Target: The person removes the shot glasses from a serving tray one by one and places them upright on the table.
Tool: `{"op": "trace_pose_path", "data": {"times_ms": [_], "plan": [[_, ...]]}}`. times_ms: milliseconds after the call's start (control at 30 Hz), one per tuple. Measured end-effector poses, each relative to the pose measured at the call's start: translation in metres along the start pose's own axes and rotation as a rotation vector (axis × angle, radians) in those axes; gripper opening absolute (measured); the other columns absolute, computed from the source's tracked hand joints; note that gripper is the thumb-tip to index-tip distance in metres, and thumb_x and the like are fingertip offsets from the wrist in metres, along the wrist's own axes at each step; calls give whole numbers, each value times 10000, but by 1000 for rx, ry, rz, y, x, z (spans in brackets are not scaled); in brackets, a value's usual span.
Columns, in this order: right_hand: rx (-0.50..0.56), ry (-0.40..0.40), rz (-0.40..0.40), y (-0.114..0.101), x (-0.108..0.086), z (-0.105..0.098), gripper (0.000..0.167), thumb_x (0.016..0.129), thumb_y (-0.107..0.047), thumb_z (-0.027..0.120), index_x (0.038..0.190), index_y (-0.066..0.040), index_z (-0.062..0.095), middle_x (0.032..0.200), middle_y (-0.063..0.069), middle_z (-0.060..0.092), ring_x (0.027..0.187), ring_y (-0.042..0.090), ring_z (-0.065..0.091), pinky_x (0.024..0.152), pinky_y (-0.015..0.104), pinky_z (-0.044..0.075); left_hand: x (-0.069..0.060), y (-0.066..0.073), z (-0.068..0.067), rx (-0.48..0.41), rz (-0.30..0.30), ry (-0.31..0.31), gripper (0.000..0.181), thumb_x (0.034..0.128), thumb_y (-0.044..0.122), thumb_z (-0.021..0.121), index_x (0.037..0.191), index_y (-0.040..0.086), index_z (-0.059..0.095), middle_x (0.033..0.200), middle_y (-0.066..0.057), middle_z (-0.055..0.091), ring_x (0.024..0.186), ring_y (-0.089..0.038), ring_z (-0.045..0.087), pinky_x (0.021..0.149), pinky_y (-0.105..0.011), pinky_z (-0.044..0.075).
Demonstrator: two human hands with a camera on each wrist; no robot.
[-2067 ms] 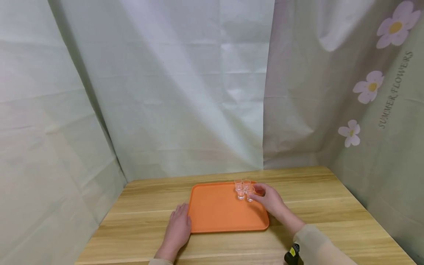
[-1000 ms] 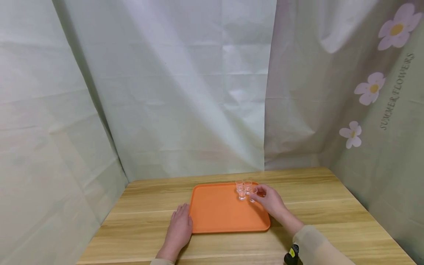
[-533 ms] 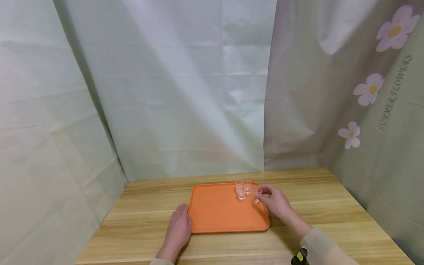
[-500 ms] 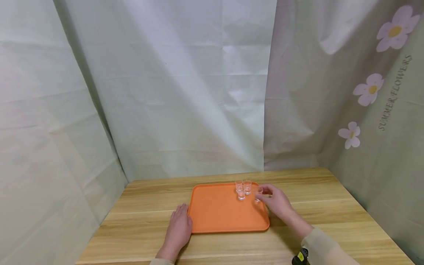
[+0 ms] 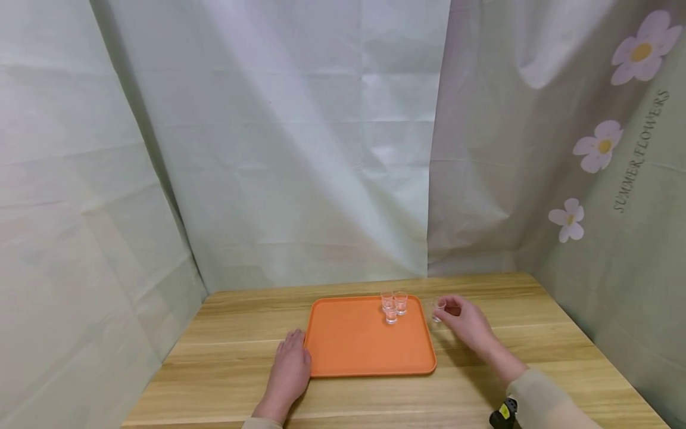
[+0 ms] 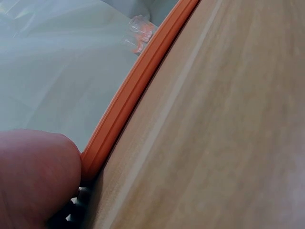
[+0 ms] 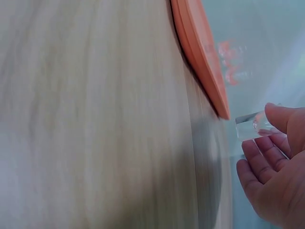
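Note:
My right hand (image 5: pixel 467 322) pinches a small clear shot glass (image 5: pixel 437 310) between thumb and fingers, just off the right edge of the orange tray (image 5: pixel 359 345). In the right wrist view the held shot glass (image 7: pixel 255 126) shows its thick base, and the other fingers curl loosely below it. Three more clear shot glasses (image 5: pixel 391 316) stand close together at the tray's far right corner. My left hand (image 5: pixel 289 363) rests on the table against the tray's left edge, fingers extended. The left wrist view shows the thumb (image 6: pixel 38 176) touching the tray's rim (image 6: pixel 128 100).
The tray lies on a wood-grain table (image 5: pixel 225 345). Pale cloth hangs behind and at both sides, with printed flowers (image 5: pixel 597 146) on the right. A dark strap-on device (image 5: pixel 504 414) sits at the right wrist.
My right hand has lifted the shot glass away from the group and carried it right, from above the tray to past its right edge. The left hand and tray stay put.

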State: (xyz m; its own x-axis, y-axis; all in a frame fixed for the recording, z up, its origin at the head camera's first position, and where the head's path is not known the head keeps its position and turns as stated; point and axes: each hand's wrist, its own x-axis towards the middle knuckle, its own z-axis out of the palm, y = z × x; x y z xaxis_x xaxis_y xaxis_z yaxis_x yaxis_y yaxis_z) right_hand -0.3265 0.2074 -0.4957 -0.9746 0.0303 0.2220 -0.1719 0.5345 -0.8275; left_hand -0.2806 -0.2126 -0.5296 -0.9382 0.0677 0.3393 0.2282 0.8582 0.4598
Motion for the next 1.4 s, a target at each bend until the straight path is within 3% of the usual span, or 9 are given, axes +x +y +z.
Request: {"op": "trace_pose_path", "data": {"times_ms": [167, 400, 600, 1400], "plan": [[-23, 9, 2, 5, 3, -8, 307, 1038, -187, 797, 1258, 14, 725, 1220, 162, 769, 1180, 362, 731, 966, 385, 613, -2, 0, 1, 2, 2, 2, 431, 1062, 12, 583, 1436, -203, 570, 1498, -400, 567, 1469, -578, 480, 1244, -703, 345], [-66, 14, 15, 16, 11, -16, 388, 1061, -197, 767, 1341, 60, 691, 1249, 209, 749, 1199, 414, 708, 1022, 523, 591, -4, -4, 8, -38, 28, 56, 426, 1043, 17, 579, 1400, -217, 582, 1456, -415, 586, 1426, -606, 502, 1190, -738, 375], [-53, 3, 39, 20, 15, -20, 427, 1074, -209, 747, 1376, 79, 659, 1283, 237, 727, 1229, 449, 680, 1046, 587, 574, -2, 0, 3, -14, 6, 13, 429, 1063, 17, 581, 1432, -202, 573, 1495, -400, 569, 1465, -584, 481, 1238, -711, 346], [-55, 9, 71, 26, 16, -17, 447, 1071, -214, 754, 1376, 94, 644, 1285, 254, 720, 1220, 446, 680, 1023, 575, 576, -2, 1, 1, 14, 20, 26, 416, 1057, 3, 605, 1420, -197, 586, 1488, -390, 583, 1454, -573, 502, 1228, -701, 371]]}}
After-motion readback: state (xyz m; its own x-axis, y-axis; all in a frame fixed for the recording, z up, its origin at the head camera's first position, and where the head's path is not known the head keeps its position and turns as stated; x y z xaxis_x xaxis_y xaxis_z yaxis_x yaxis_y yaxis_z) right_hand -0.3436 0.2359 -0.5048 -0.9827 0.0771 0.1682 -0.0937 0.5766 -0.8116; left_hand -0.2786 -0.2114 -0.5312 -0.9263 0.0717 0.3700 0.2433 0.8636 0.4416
